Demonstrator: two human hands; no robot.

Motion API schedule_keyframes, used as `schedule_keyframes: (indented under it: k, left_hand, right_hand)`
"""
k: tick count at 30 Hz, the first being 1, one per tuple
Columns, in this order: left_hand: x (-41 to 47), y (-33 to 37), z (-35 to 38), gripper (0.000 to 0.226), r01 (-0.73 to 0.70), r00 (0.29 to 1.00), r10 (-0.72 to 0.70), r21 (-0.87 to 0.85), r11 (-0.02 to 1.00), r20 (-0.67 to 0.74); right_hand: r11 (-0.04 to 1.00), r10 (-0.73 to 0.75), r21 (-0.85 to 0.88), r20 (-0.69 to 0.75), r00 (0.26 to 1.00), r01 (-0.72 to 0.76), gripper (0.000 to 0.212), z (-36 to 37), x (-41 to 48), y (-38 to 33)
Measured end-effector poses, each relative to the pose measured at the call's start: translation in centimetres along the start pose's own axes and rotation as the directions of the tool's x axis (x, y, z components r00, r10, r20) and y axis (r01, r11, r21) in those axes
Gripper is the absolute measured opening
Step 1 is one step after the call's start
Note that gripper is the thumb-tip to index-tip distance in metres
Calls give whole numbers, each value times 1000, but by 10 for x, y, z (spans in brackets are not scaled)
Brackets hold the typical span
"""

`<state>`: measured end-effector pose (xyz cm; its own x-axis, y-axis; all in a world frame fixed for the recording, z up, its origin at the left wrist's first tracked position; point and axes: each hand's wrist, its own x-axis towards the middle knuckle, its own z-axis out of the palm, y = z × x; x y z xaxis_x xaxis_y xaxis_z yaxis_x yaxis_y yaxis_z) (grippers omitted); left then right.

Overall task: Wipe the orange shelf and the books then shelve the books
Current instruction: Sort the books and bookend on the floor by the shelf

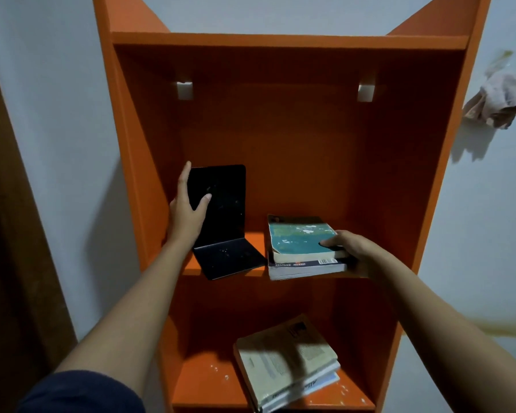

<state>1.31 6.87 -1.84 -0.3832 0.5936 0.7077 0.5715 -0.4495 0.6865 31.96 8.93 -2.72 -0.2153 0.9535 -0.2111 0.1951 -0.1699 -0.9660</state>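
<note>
Count: two hands, one orange shelf (pixel 310 144), one bookend (pixel 224 204), five books as far as you can tell. Your left hand (pixel 185 216) grasps the black L-shaped bookend's upright plate, thumb on the front, fingers behind. The bookend stands on the upper board (pixel 253 242), left side. Your right hand (pixel 352 251) clamps two stacked books at that board's front right, thumb on top, fingers underneath. The top book (pixel 298 236) has a worn teal cover with white scuffs. The bottom book (pixel 304 268) reads "BENTANG" and "mizan", plus a barcode. On the lower board (pixel 203 380) a lower stack (pixel 283 362) looks like three books; the top one is beige, its text too blurred to read. Two white brackets (pixel 184 90) sit on the back panel. One crumpled cloth (pixel 495 99) hangs on the wall (pixel 489 234) to the right.
</note>
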Motion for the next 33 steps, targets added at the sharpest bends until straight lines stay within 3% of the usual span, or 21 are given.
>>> schedule_keyframes:
  k: [5,15,20,23,26,33]
  left_hand:
    - [-19,18,-23,67,-2,1000,2,16,1000,27]
    - [-114,84,-102,58,-95,995,93,159,983,17]
    - [-188,83,-148,58,-65,993,42,218,974,107]
    - [-235,65,-179,56,59,989,-90,249,967,116]
    - [-281,43,-212,54,177,976,-207,296,938,72]
    - [-357,-15,-285,55,405,907,-415,420,812,-74]
  right_hand:
    - [999,-26,25,-49,998,28,22,4,-35,6]
    - [961,-185,169,-197,963,219,38,32,-162,56]
    - [927,-312,175,-132,941,332,40,64,-216,96]
    - [955,-260,138,-37,965,262,44,94,-228,121]
    - [985,-105,136,21,994,101,57,133,-231,147]
    - [998,64,-30,225,972,-59,48,230,-199,201]
